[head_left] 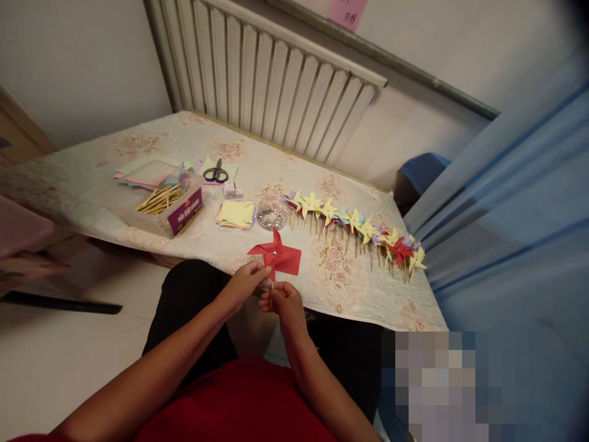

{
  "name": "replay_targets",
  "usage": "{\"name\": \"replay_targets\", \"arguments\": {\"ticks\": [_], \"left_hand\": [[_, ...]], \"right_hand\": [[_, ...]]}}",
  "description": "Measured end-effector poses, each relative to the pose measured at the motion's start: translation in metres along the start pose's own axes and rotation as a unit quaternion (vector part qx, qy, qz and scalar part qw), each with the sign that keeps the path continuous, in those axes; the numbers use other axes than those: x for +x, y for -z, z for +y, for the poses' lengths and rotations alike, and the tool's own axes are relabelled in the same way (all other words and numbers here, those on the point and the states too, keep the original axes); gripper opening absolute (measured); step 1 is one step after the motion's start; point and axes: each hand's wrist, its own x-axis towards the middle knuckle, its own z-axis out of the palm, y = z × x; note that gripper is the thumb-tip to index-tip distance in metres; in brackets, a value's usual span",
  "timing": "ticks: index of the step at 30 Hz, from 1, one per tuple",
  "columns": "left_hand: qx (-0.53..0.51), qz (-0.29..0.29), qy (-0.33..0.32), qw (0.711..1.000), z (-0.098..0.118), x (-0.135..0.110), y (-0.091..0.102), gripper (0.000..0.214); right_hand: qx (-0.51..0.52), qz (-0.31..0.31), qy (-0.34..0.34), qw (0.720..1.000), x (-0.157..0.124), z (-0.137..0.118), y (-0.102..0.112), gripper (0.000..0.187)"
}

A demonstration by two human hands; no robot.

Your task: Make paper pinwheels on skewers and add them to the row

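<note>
A red paper pinwheel (273,250) with a pale pin at its centre is held up near the table's front edge. My left hand (248,281) pinches the pinwheel's lower blade from the left. Just below, my right hand (286,302) is closed round the thin wooden stick under the pinwheel. A flat red paper square (291,261) shows behind the pinwheel's right side; whether it lies on the table or is part of the pinwheel is hard to tell. Beyond it stands a clear round container (271,215) of small shiny pins.
A plastic box (161,224) of wooden sticks stands at left, with a stack of yellow paper squares (235,214) beside it. Black-handled scissors (216,174) lie on paper behind. A row of finished pinwheels (354,221) stretches along the right. A blue curtain (506,215) hangs at right.
</note>
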Motion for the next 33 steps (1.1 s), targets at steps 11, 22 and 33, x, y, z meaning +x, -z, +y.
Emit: {"name": "replay_targets", "arguments": {"ticks": [11,22,33], "left_hand": [[-0.026,0.016,0.022,0.999,0.005,0.002,-0.005,0.042],[-0.016,-0.003,0.013,1.0,0.003,-0.003,-0.001,0.047],[-0.024,-0.038,0.055,0.997,-0.019,-0.002,-0.015,0.042]], "right_hand": [[-0.001,0.001,-0.005,1.0,-0.002,-0.002,0.0,0.022],[-0.005,-0.002,-0.007,1.0,0.003,0.001,0.002,0.025],[0.009,-0.002,-0.006,1.0,0.002,-0.004,0.003,0.016]]}}
